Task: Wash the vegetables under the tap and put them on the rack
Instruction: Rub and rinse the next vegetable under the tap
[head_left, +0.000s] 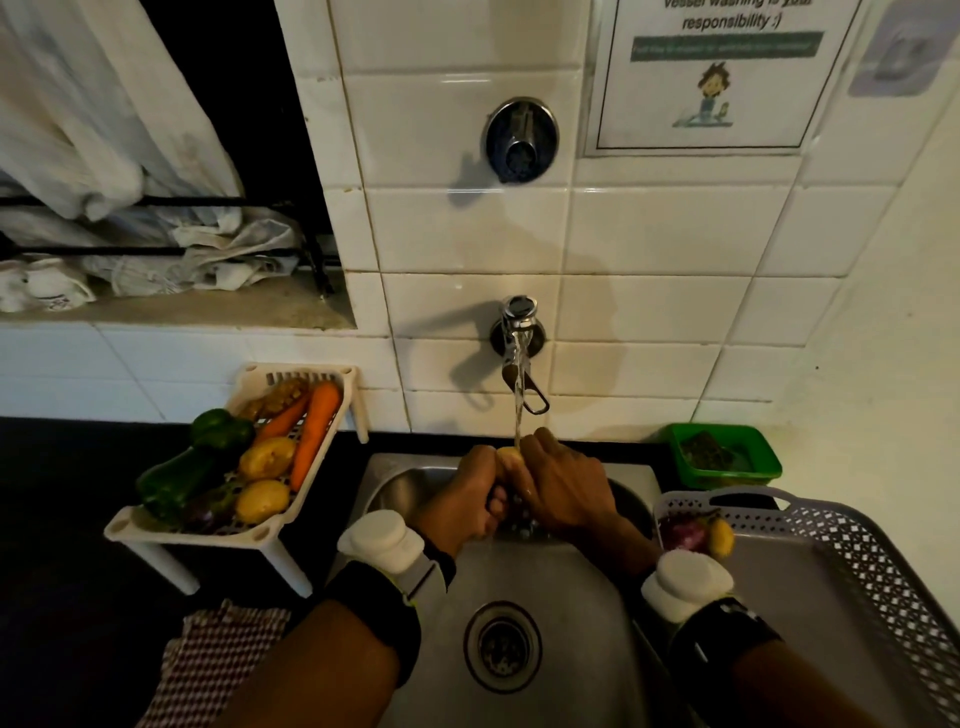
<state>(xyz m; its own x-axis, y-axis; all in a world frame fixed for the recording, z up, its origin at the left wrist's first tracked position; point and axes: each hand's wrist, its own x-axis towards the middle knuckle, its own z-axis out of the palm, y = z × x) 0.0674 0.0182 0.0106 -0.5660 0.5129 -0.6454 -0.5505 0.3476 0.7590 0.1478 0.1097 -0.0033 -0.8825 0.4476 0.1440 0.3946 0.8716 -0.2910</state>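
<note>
Yellow potato (510, 457) upright between hands

A dark countertop (78, 493) runs across the lower half of the frame below a white tiled wall, with a steel sink (545, 597) set into it at centre. At left on the counter stands a cream plastic rack (249, 535) on short legs, and a checked cloth (218, 649) lies at the lower left edge. At right sit a green tub (727, 452) against the wall and, below it, a grey perforated basket (883, 561) beside the sink.
</note>
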